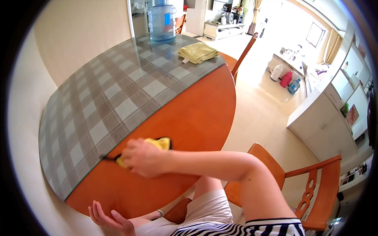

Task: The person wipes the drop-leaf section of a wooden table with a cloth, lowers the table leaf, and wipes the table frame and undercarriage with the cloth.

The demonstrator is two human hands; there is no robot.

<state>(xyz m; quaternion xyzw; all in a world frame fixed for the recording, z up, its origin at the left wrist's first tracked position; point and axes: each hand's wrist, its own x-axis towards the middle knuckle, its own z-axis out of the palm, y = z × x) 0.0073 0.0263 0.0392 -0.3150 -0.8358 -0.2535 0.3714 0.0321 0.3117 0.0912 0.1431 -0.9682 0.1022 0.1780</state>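
My right hand (145, 158) presses a yellow cloth with dark edges (159, 143) onto the bare orange-brown part of the round table (197, 114), close to the edge of the checked, glass-like cover (114, 90). The fingers curl over the cloth and are slightly blurred. Near the table's front edge, at the lower left, my left hand (110, 221) is held with its fingers apart and nothing in it. A folded yellow cloth (198, 52) lies on the far part of the checked cover.
A large blue water bottle (162, 23) stands at the table's far edge. One wooden chair (315, 192) is at the right, another (245, 51) behind the table. A wall (23, 78) borders the left side. White cabinets (323, 126) stand at the far right.
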